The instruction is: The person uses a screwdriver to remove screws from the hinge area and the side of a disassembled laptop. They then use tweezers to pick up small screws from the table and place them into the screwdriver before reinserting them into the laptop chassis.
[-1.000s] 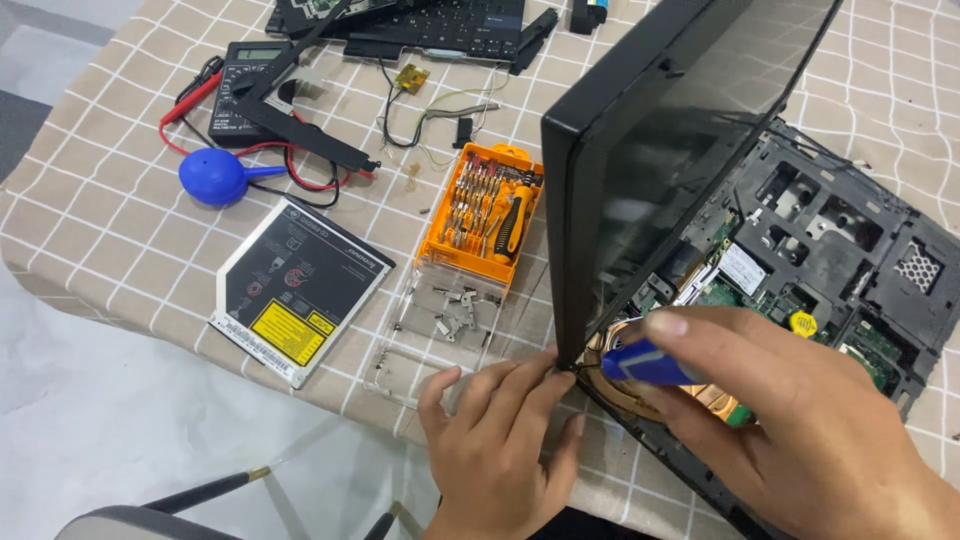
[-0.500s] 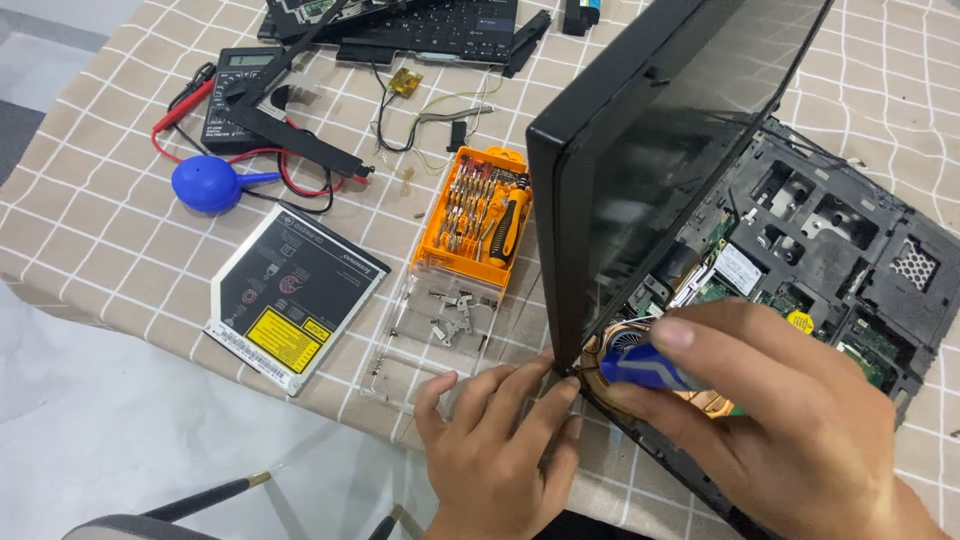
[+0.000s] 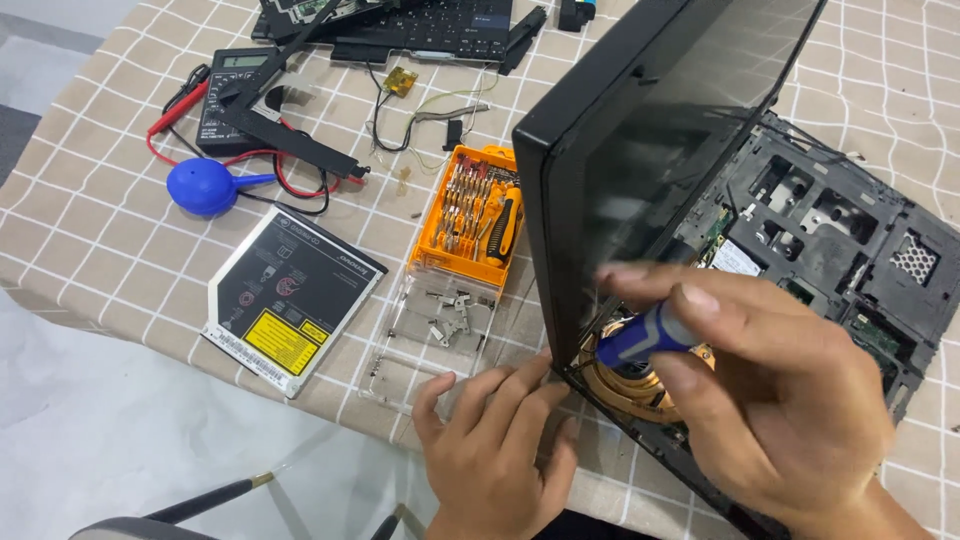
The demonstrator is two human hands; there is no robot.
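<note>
Little has shifted since the earlier frame: the right hand [image 3: 780, 400] keeps its grip on the blue screwdriver [image 3: 645, 335], with the view drawn slightly closer, and the left hand [image 3: 495, 450] remains at the laptop's near-left corner.

Laptop [image 3: 840, 230]: opened up, base cover off, boards and bays exposed. The lid [image 3: 640, 150] stands almost upright, hinged at the left. A copper fan [image 3: 630, 385] sits in the near corner, just beneath the driver.

Hands: the right one is closed around the driver handle, thumb on top. The left rests flat with fingers spread, holding nothing, pressing the base edge beside the hinge. The driver tip is hidden behind the fingers, so the exact screw cannot be told.

Judgement: the work would go best with the driver held square to the screw, steady downward pressure, and the left hand bracing both base and lid so the screen does not swing.

Worktop [image 3: 90, 230]: checked beige cloth over a table, pale floor below. On it lie a silver optical drive [image 3: 295, 300], an orange bit case [image 3: 480, 215] with its clear lid [image 3: 435, 335] laid open, a multimeter [image 3: 225, 95] with red leads, a blue blower [image 3: 205, 187] and a removed keyboard [image 3: 420, 20].
</note>
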